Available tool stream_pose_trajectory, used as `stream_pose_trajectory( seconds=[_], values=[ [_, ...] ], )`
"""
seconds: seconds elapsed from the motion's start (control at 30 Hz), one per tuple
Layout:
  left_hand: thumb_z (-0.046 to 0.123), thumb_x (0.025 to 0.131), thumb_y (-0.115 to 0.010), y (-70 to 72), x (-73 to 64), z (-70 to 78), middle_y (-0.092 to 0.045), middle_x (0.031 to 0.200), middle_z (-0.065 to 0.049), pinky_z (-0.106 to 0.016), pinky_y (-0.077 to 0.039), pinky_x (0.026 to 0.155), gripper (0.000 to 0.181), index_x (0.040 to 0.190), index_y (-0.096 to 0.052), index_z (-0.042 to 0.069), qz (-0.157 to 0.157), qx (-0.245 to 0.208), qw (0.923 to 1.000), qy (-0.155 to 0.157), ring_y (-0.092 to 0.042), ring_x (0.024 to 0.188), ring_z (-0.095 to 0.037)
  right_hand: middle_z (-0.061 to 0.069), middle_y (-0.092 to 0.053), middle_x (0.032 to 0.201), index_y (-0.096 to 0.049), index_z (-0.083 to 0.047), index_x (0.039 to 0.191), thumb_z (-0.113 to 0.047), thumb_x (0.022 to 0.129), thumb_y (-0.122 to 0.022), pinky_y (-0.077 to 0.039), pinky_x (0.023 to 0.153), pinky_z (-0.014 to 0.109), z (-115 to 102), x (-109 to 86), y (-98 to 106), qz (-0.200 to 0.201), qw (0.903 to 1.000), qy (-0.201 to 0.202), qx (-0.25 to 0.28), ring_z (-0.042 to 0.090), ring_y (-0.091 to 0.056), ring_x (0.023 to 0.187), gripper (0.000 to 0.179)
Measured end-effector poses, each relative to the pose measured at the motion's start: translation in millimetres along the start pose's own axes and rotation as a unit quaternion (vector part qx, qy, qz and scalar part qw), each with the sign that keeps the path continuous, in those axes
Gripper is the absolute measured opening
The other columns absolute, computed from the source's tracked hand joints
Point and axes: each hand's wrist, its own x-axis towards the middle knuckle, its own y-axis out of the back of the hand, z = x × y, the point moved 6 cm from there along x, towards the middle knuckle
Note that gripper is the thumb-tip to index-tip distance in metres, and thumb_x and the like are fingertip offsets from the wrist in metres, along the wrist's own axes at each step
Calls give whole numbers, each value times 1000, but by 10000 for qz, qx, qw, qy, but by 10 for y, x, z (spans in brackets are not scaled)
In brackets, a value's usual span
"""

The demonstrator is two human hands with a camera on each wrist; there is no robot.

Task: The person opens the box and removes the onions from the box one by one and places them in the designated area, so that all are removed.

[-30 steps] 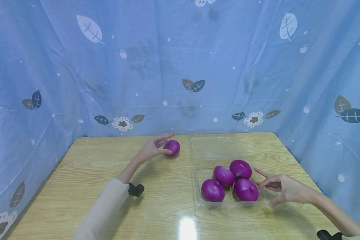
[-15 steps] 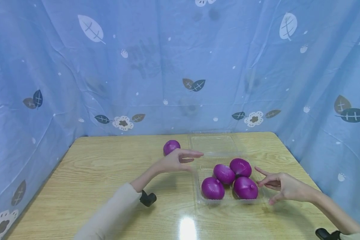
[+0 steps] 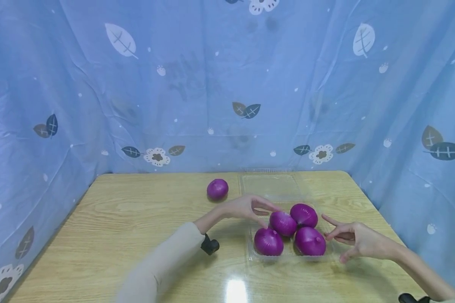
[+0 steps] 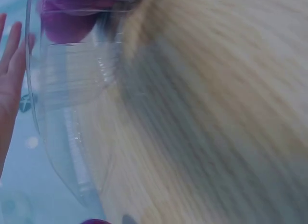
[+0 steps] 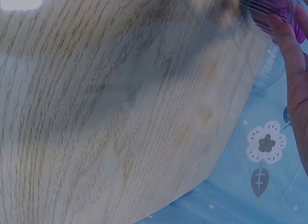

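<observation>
Several purple onions lie in a clear plastic clamshell box (image 3: pixel 251 248) on the table in the head view. My left hand (image 3: pixel 246 207) reaches over the box's left side, fingers extended and thumb apart. Its fingertips are by the middle onion (image 3: pixel 283 224), its thumb by the front left onion (image 3: pixel 268 242); whether they touch cannot be told. At the right side, my right hand (image 3: pixel 364 240) has its fingers spread, the fingertips close to the front right onion (image 3: pixel 310 241) and the box wall. In the right wrist view, its fingers (image 5: pixel 288 43) extend beside the ribbed clear wall.
One loose onion (image 3: pixel 217 189) sits on the wooden table (image 3: pixel 148 202), behind and left of the box. The box's clear lid (image 3: pixel 270 186) lies opened back toward the rear edge. A blue patterned curtain (image 3: pixel 208 84) surrounds the table's back and sides.
My left hand has moved right and forward, from beside the loose onion to over the box, carrying nothing. The loose onion stays behind. My right hand stays about where it was.
</observation>
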Motion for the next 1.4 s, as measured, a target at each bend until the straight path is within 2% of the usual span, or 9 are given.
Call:
stream_pose_trajectory(
  seconds=[0.13, 0.27, 0.47, 0.63, 0.77, 0.93, 1.03, 1.2, 1.4],
  values=[
    [-10, 80, -70, -55, 103, -38, -50, 141, -10, -28, -34, 110, 58, 134, -50, -5, -516, -216, 9983, 179, -45, 130, -9, -26, -22, 151, -57, 12, 117, 12, 76, -70, -37, 102, 15, -12, 8, -21, -25, 10000, 34, 35, -7, -31, 132, 43],
    [-12, 80, -69, -99, 136, -68, -47, 143, -9, -27, -33, 110, 56, 133, -50, -7, -915, -288, 9950, 291, -40, 132, -5, -25, -22, 152, -57, 11, 117, 11, 76, -70, -37, 102, 16, -21, 20, -35, -46, 10000, 54, 4, -7, -30, 132, 43],
    [-12, 79, -69, -85, 138, -55, -51, 139, -12, -25, -34, 109, 52, 129, -53, -8, -950, -119, 9950, 275, -43, 130, -4, -25, -22, 152, -57, 11, 119, 11, 77, -70, -37, 102, 16, -20, 22, -38, -45, 10000, 70, -8, -5, -32, 132, 44],
    [-13, 78, -70, -92, 112, -18, -55, 133, -18, -28, -37, 108, 50, 125, -55, -11, -1152, -36, 9927, 364, -50, 125, -7, -24, -22, 153, -56, 11, 119, 11, 76, -70, -37, 102, 16, -34, 19, -26, -24, 9999, 104, -26, -5, -33, 132, 44],
    [-12, 78, -71, -100, 111, -11, -58, 129, -17, -25, -38, 106, 49, 124, -57, -9, -1307, 199, 9896, 576, -53, 121, -8, -24, -22, 153, -56, 12, 119, 12, 76, -70, -37, 102, 17, -39, 14, -22, -16, 9999, 100, 10, -3, -34, 132, 44],
    [-5, 80, -73, -171, 145, -42, -60, 131, -4, -20, -38, 105, 51, 128, -58, -2, -1706, 533, 9771, 1154, -51, 121, -3, -25, -22, 152, -55, 13, 119, 12, 77, -69, -36, 102, 16, -22, 0, -30, -17, 9999, 48, 94, -2, -36, 131, 44],
    [-4, 81, -73, -247, 184, -67, -57, 135, -2, -17, -35, 106, 53, 131, -57, 2, -2004, 593, 9678, 1400, -48, 124, -1, -25, -22, 152, -55, 13, 119, 12, 77, -69, -37, 102, 17, -5, -10, -33, -14, 9999, 43, 101, 1, -40, 130, 44],
    [-6, 79, -73, -364, 242, -119, -55, 137, -3, -14, -33, 106, 57, 132, -56, 2, -2362, 675, 9566, 1570, -46, 124, 1, -25, -20, 153, -55, 13, 119, 12, 77, -70, -38, 102, 18, 20, -19, -32, -9, 10000, 60, 53, 6, -45, 128, 45],
    [-6, 76, -76, -421, 249, -181, -57, 135, 4, -13, -29, 107, 58, 131, -58, 4, -2513, 852, 9476, 1781, -43, 125, 3, -25, -21, 153, -55, 12, 119, 13, 77, -69, -38, 102, 18, 13, -13, -35, -36, 9999, 16, 148, 8, -46, 127, 44]
  ],
)
